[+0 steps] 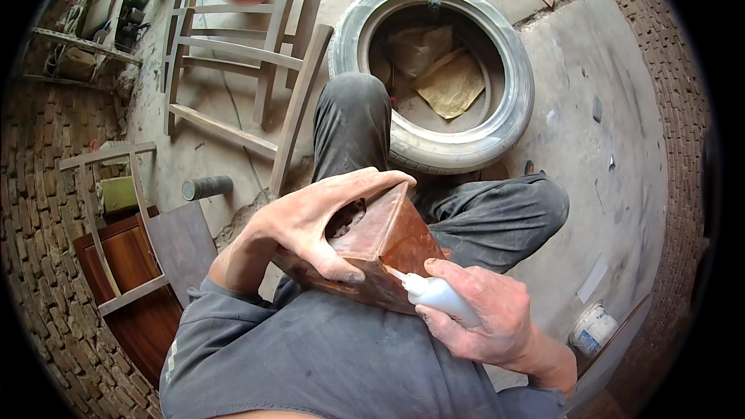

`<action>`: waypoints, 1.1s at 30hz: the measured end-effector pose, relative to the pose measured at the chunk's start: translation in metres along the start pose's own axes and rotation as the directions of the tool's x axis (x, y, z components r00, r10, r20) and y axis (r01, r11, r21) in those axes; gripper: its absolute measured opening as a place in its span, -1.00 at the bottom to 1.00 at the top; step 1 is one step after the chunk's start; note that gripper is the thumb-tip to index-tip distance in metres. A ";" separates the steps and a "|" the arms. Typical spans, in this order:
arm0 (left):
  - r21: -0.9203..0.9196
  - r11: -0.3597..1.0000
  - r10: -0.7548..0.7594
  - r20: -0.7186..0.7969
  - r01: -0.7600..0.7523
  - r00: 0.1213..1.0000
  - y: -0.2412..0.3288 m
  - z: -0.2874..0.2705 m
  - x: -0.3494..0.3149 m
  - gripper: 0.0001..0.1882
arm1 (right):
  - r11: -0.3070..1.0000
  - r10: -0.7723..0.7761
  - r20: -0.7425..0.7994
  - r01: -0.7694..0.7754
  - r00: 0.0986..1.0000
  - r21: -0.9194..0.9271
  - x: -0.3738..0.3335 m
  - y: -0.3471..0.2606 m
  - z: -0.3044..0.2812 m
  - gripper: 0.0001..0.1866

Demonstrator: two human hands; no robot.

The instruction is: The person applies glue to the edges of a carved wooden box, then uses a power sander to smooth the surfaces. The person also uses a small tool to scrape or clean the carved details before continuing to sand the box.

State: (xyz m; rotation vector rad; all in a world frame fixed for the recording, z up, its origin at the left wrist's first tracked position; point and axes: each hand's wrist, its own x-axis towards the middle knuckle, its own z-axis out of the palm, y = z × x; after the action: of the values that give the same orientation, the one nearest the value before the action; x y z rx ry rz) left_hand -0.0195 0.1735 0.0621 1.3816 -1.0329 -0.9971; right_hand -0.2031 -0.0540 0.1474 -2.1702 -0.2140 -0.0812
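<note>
A reddish-brown wooden box [415, 239] rests tilted against my lap and belly, with a dark round hole in its upper face. My left hand [310, 213] grips it from the left, thumb on the near edge and fingers stretched over the far edge. In my right hand [497, 314] is a white glue bottle [442, 296], squeezed between thumb and fingers. Its narrow nozzle points at the box's near corner and seems to touch the seam there. The box's underside is hidden.
Ahead lies a large grey tyre [508, 54] with crumpled sheets inside. Wooden frames [233, 136] lean at the far left, near a dark cylinder [207, 188] and a brown wooden panel [140, 279]. A white bucket [594, 330] stands at the right. Brick walls [31, 209] flank the floor.
</note>
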 end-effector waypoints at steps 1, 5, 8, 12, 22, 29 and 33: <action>-0.001 1.000 0.001 -0.002 -0.001 1.000 -0.001 0.001 0.000 0.22 | 1.000 -0.002 0.002 0.002 1.000 -0.008 0.000 0.000 0.000 -0.47; -0.030 0.999 -0.016 0.016 0.016 1.000 -0.001 -0.002 0.000 0.23 | 0.999 0.019 0.029 -0.018 0.999 -0.038 -0.002 -0.003 -0.004 -0.48; -0.064 0.998 -0.012 0.005 0.012 1.000 -0.003 -0.002 0.000 0.23 | 0.999 0.001 0.026 0.000 1.000 -0.035 -0.007 -0.001 -0.006 -0.44; -0.071 0.997 -0.040 0.015 0.041 0.999 -0.001 -0.001 0.001 0.23 | 1.000 0.012 0.010 -0.012 1.000 -0.028 -0.006 -0.002 -0.004 -0.45; -0.090 0.995 -0.045 0.002 0.045 0.999 -0.004 -0.004 -0.004 0.24 | 0.999 0.028 0.048 -0.027 0.998 -0.019 -0.009 0.000 -0.006 -0.45; -0.148 0.987 -0.066 -0.022 0.062 0.998 -0.006 -0.003 -0.009 0.24 | 0.995 0.064 0.106 -0.072 0.992 0.073 -0.010 0.005 -0.009 -0.49; -0.153 0.987 -0.054 0.001 0.054 0.999 -0.005 -0.003 -0.004 0.24 | 0.884 0.090 -0.127 -0.021 0.988 0.466 -0.027 0.037 0.011 -0.48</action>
State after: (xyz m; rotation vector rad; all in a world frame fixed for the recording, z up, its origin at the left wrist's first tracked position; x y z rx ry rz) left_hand -0.0173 0.1782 0.0573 1.2895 -0.9012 -1.0914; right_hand -0.2235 -0.0689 0.1079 -1.6801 -0.0752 -0.1403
